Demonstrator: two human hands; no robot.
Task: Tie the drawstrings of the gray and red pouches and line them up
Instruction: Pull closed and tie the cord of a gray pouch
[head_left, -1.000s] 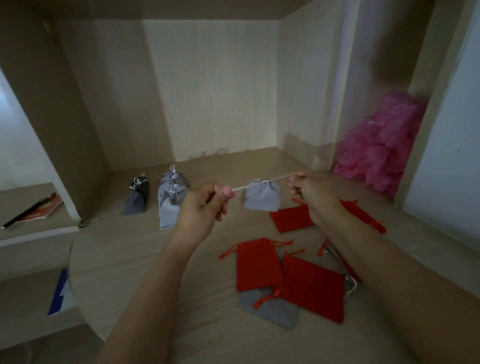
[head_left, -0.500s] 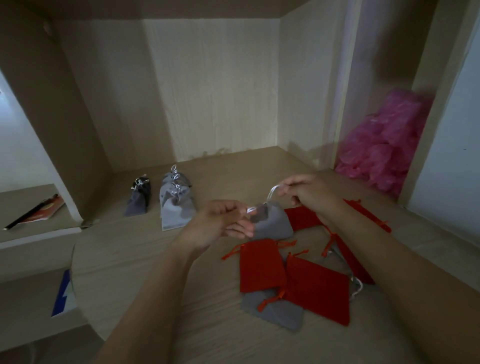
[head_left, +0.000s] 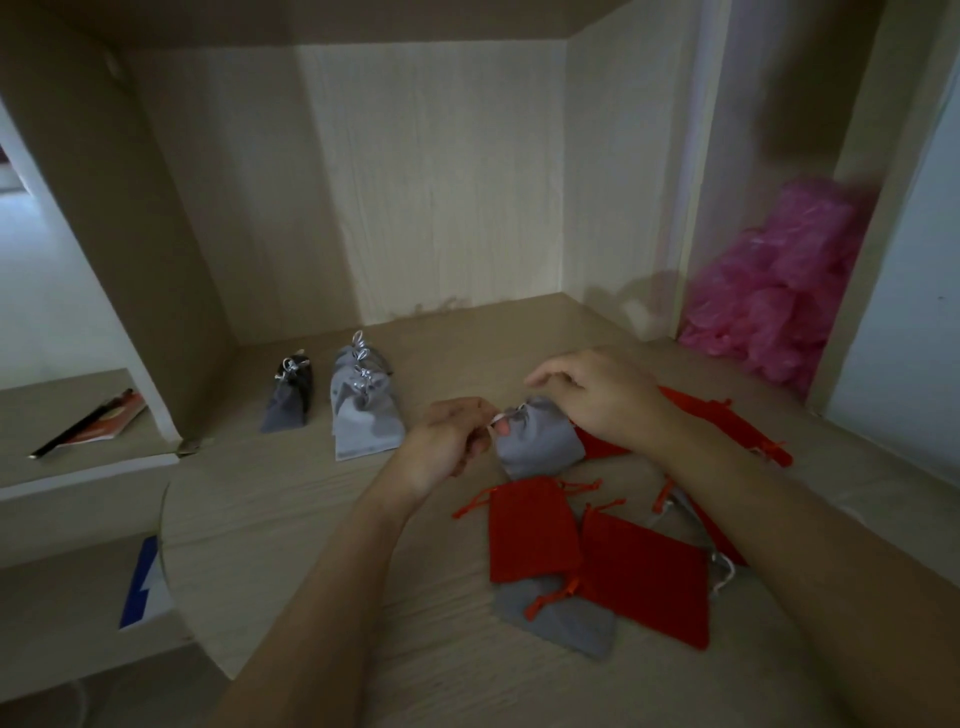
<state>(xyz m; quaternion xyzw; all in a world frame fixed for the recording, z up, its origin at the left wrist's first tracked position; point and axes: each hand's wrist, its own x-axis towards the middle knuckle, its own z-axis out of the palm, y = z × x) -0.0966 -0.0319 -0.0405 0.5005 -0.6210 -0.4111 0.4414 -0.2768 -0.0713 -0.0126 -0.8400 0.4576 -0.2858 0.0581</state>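
Gray pouch (head_left: 540, 441) sits between two hands, low over a wooden desk (head_left: 311, 519). Left hand (head_left: 447, 441) pinches its pale drawstring (head_left: 501, 417). Right hand (head_left: 597, 395) curls over the pouch's top; I cannot tell if it grips anything. Red pouches (head_left: 535, 530) lie flat just in front of it. Tied pouches (head_left: 366, 415) stand at back left.

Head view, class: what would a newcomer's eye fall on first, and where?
In the middle, the left hand pinches the drawstring of a gray pouch, the right hand over its top. Bright red pouches lie scattered on the shelf nearer the camera, and a pink plastic heap stands out at the picture's right.
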